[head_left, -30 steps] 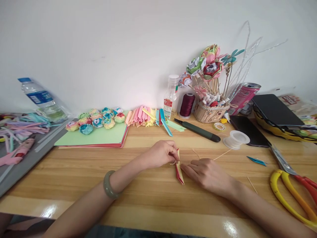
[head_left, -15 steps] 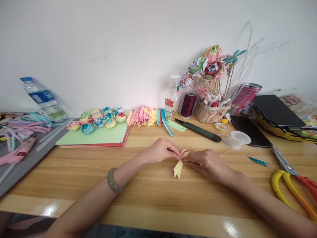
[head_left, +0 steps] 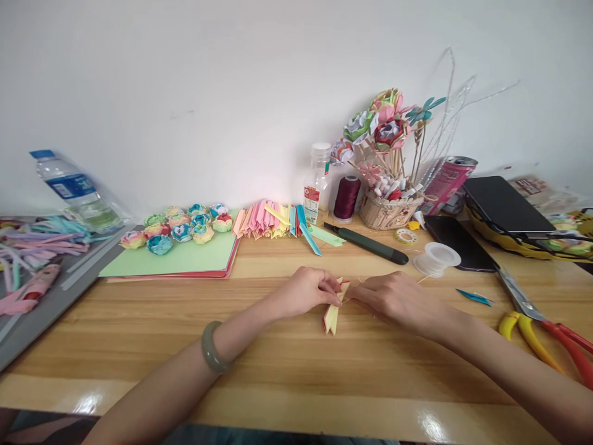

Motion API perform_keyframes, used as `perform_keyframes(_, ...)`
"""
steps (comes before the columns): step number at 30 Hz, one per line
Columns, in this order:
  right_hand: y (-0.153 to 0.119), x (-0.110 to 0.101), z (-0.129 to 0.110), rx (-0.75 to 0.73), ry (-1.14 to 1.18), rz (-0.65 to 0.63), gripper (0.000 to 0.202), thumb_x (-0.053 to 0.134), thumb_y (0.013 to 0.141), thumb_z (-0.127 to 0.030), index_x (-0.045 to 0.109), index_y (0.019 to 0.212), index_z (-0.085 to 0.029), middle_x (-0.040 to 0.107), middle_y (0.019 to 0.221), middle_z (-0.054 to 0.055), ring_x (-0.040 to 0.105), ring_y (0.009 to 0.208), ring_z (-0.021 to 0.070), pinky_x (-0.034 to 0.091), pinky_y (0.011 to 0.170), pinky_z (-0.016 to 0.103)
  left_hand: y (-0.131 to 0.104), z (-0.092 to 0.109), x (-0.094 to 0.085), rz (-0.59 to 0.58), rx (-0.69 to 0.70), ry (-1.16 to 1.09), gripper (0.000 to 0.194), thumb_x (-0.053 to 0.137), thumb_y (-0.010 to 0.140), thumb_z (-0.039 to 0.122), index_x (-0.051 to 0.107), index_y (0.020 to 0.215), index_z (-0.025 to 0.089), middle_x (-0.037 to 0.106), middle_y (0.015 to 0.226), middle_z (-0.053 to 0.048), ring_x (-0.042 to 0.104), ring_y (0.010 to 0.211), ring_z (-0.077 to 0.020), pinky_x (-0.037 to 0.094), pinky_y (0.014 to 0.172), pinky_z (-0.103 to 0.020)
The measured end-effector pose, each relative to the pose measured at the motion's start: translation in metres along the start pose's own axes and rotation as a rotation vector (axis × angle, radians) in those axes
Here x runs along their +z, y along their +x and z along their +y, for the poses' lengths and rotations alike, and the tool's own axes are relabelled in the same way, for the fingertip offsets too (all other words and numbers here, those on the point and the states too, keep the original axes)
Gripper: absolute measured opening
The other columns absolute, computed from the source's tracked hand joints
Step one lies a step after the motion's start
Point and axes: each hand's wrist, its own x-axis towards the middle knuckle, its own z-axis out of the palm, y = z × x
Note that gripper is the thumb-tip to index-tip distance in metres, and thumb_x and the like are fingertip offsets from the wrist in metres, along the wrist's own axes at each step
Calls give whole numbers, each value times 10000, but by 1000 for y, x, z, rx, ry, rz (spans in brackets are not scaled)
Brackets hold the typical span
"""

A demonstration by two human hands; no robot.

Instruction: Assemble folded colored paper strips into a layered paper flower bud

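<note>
In the head view my left hand (head_left: 308,290) pinches folded paper pieces (head_left: 330,320), yellow with red edges, at their narrow middle. The paper fans out above and below the fingers, its lower end notched. Close on its right, the fingers of my right hand (head_left: 389,296) are pressed together on a thin thread, which is barely visible by the paper. Behind that hand stands a white spool of thread (head_left: 435,259), with a strand running off it. A small blue folded paper (head_left: 473,297) lies to the right.
Scissors (head_left: 528,303) and a phone (head_left: 461,243) lie on the right. Further back are a dark green pen-like cutter (head_left: 365,242), a purple thread cone (head_left: 346,199), a glass bottle (head_left: 317,185) and a basket of paper flowers (head_left: 391,212). Folded strips (head_left: 266,219) and paper flowers (head_left: 180,232) sit left.
My right hand has shifted slightly right, away from the paper, opening a small gap. My left fingers have curled further over the paper's middle. The view has turned slightly.
</note>
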Motion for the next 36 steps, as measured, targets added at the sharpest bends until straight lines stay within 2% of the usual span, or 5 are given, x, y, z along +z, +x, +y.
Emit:
perform_keyframes(8, 1, -16, -7, -94, -168, 139, 266, 357, 924, -142, 613, 858, -168, 584, 679, 31, 495, 635, 154, 325, 576, 291, 1, -2, 7, 35, 15, 20, 121, 692, 612, 217, 643, 688, 137, 671, 684, -15, 609, 665, -143, 444, 637, -245)
perform_keyframes(20, 2, 2, -18, 32, -211, 373, 170, 462, 886, -184, 607, 799, -171, 579, 687, 36, 490, 625, 145, 350, 557, 274, -1, 3, 5, 21, 32, 133, 169, 653, 644, 264, 704, 744, 138, 698, 741, -24, 607, 709, -157, 437, 660, -248)
perform_keyframes(23, -5, 10, -28, 16, -162, 281, 219, 441, 887, -201, 587, 726, -176, 556, 639, 23, 486, 538, 124, 337, 498, 264, 1, 1, 4, -3, 25, 90, 137, 652, 637, 214, 691, 740, 132, 689, 729, -16, 598, 692, -142, 445, 671, -242)
perform_keyframes(28, -6, 26, -33, 251, -43, 142, 219, 396, 898, -209, 604, 849, -163, 601, 751, 53, 554, 586, 142, 340, 492, 263, 2, -1, 3, -21, 27, 70, 105, 658, 629, 195, 670, 710, 128, 677, 713, -7, 592, 674, -130, 452, 685, -242)
perform_keyframes(36, -2, 20, -34, 307, 154, 127, 204, 403, 885, -187, 584, 792, -170, 582, 760, 46, 555, 645, 131, 410, 556, 229, 3, -1, 2, -24, 42, 61, 86, 662, 625, 170, 608, 681, 133, 643, 694, -3, 584, 665, -123, 460, 669, -247)
